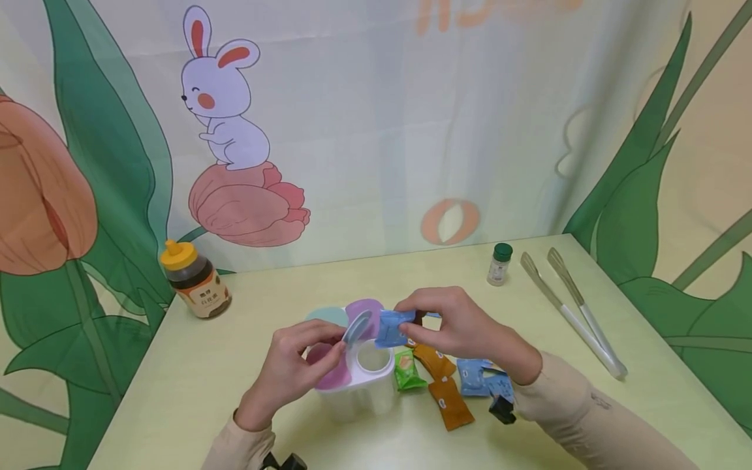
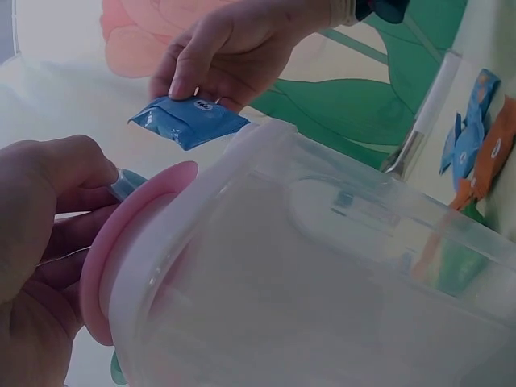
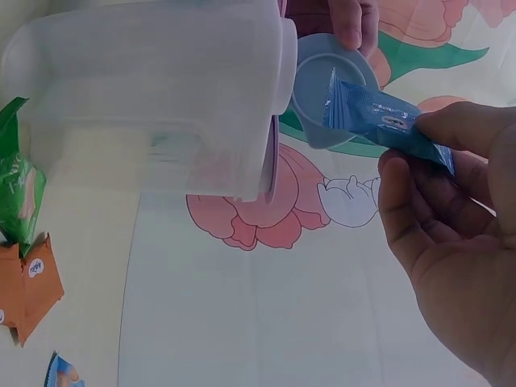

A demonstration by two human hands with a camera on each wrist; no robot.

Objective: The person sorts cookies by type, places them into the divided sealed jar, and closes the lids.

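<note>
In the head view my left hand pinches a round blue-grey lid, tilted up beside an uncovered round opening of a white storage container. Pink, purple and teal lids cover the container's other openings. My right hand pinches a small blue snack packet just above that opening. Seen from the right wrist, the packet overlaps the underside of the lid. From the left wrist, the packet is close to the container's rim, and the clear wall shows beneath.
Right of the container lie a green packet, several brown packets and blue packets. Farther back stand a green-capped shaker and a yellow-capped bottle. Metal tongs lie at the right.
</note>
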